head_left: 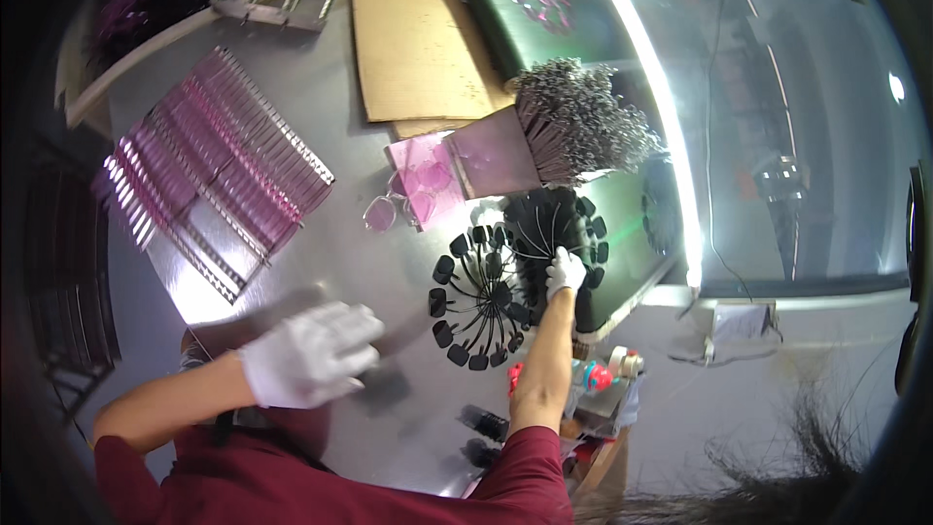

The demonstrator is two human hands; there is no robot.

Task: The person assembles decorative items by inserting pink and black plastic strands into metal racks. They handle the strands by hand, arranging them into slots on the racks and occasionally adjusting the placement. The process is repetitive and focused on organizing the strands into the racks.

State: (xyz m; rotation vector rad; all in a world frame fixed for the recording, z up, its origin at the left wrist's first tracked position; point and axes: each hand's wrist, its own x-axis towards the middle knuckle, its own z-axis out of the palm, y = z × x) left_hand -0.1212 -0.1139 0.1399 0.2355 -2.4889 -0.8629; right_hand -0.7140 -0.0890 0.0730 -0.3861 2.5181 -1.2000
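Note:
My left hand (313, 355), in a white glove, hovers over the near left of the grey table with its fingers apart and nothing visible in it. My right arm reaches out to the right, and my white-gloved right hand (565, 272) is at a dark cluster of thin stems (537, 226). Its fingers are bent together; what they pinch, if anything, is too small to make out. Left of that hand stands a round black rack (478, 297), its curved arms ending in dark pads. Glasses with pink lenses (380, 214) lie farther back by a pink sheet (428, 178).
Slotted racks of pink lenses (219, 160) lie at the left. A box (494, 154) with a dense bundle of thin metal pieces (580, 122) lies behind the black rack. Cardboard (420, 34), a green board (544, 10), a bright light tube (653, 78) and bottles (595, 375) surround the work area.

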